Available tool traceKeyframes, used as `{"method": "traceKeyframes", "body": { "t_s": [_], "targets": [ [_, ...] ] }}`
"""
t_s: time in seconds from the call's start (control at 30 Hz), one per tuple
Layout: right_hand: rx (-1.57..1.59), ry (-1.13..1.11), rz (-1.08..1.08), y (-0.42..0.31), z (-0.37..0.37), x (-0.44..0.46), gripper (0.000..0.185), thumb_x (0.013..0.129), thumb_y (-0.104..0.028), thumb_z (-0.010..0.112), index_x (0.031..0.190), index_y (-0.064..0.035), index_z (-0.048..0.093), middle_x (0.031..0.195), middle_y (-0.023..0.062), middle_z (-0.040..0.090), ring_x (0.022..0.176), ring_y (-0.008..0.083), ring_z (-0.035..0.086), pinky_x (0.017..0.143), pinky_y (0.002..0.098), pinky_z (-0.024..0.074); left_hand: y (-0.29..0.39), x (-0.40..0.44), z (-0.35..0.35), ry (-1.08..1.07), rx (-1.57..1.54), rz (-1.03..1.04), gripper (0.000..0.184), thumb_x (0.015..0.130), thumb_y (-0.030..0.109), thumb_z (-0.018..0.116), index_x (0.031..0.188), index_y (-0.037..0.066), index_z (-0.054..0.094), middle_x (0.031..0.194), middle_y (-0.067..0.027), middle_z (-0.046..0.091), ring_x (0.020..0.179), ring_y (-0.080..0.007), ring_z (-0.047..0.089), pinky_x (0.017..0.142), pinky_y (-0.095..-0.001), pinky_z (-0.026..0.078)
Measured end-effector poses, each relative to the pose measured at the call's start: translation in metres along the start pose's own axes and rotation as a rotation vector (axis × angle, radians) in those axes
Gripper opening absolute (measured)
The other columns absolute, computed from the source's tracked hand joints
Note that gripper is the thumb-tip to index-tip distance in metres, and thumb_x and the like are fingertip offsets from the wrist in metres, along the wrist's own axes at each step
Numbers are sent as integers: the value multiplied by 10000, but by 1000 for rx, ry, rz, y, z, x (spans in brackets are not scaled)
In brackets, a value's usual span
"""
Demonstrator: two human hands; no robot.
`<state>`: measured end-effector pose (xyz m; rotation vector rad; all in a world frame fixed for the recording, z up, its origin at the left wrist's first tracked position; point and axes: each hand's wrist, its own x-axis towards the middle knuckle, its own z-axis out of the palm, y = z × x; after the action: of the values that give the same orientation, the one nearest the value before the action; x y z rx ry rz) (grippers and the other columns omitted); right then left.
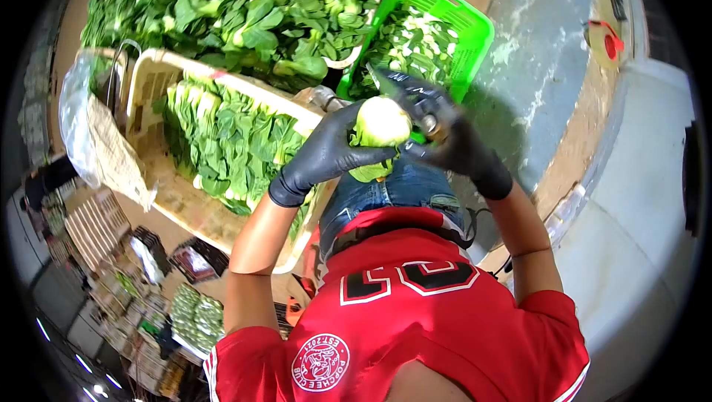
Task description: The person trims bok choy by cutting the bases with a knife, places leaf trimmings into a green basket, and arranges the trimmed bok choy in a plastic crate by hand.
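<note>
A red shirt [415, 320] with a round white badge lies nearest the camera, and beyond its hem come blue jeans [386, 190]. Above the jeans, the left hand [330, 146], in a black glove, is closed around a pale green vegetable [382, 122], its rounded, whitish end turned toward the camera. The right hand [449, 131], gloved too and blurred, curls around a tool with a brownish rounded end [439, 132] — probably a knife, though the blur hides its shape. The vegetable is just past the right-hand corner of a beige crate [178, 193], near the lower end of a green basket [478, 31]. Leafy greens [230, 139] lie packed in rows along the crate's right side; cut pieces [423, 38] fill much of the basket. Beyond the crate's far edge spreads a larger heap of greens [245, 16] — stems and leaves mixed — and a clear plastic bag [83, 124] hangs by its left end.
</note>
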<state>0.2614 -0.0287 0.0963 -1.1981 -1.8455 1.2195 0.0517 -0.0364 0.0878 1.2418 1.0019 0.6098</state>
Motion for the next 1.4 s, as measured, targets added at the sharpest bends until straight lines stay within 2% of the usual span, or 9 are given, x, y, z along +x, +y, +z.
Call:
{"method": "traceKeyframes", "body": {
  "t_s": [0.17,0.3,0.6,0.7,0.9,0.97,1.17,1.23,1.4],
  "targets": [
    [-575,-55,64,22,-40,-34,280,669,-170,728,806,-39,522,679,141,540,615,321,570,559,397,455,10,26,26,135,375,163,522,630,171,745,1072,-11,535,913,-167,624,837,-295,622,748,-356,483],
    [-545,-71,146,12,-40,-38,272,707,-229,692,694,-54,484,635,142,523,605,352,552,527,423,429,6,36,40,52,425,155,480,613,101,736,1035,-11,537,894,-178,622,825,-316,621,723,-359,484],
    [-209,-74,677,141,-47,-82,295,751,-261,675,919,-25,618,705,183,598,664,326,609,590,390,465,-5,50,54,25,323,196,536,656,196,764,1077,-23,513,966,-157,604,901,-267,602,799,-342,464],
    [333,275,120,82,-38,-49,361,747,-248,701,1004,-19,591,753,153,602,741,275,612,644,359,456,-5,57,58,8,329,116,585,670,261,774,1087,-36,490,989,-188,589,916,-307,602,783,-356,469],
    [48,-234,252,46,-59,-18,356,755,-191,705,1034,-11,577,775,68,615,737,112,580,670,310,461,-9,58,40,-192,173,-4,594,670,236,751,1128,-14,465,1017,-157,579,932,-246,577,834,-338,443],
    [324,-309,632,55,-66,-15,272,769,-146,685,991,-9,608,693,28,599,638,94,548,593,261,463,-29,58,26,-335,79,1,608,657,218,753,1144,5,457,1030,-134,571,959,-197,552,863,-318,421],
    [362,9,637,64,-26,-10,488,728,-197,735,1137,-21,535,818,65,602,684,121,557,629,267,465,-42,52,33,73,384,92,839,628,193,760,1307,6,304,1149,-241,497,1071,-354,509,917,-360,409],
    [53,96,348,77,1,-6,502,706,-244,746,1099,-10,539,822,98,606,676,172,569,649,309,467,-46,50,39,91,429,165,823,664,217,747,1323,0,304,1201,-242,466,1097,-337,501,935,-357,396],
    [0,40,390,70,0,3,386,697,-250,725,953,-1,578,759,141,602,657,233,574,635,343,461,-49,47,17,-12,-89,37,509,831,222,625,1248,12,424,1146,-182,535,1065,-231,527,906,-327,418]
  ]
}}
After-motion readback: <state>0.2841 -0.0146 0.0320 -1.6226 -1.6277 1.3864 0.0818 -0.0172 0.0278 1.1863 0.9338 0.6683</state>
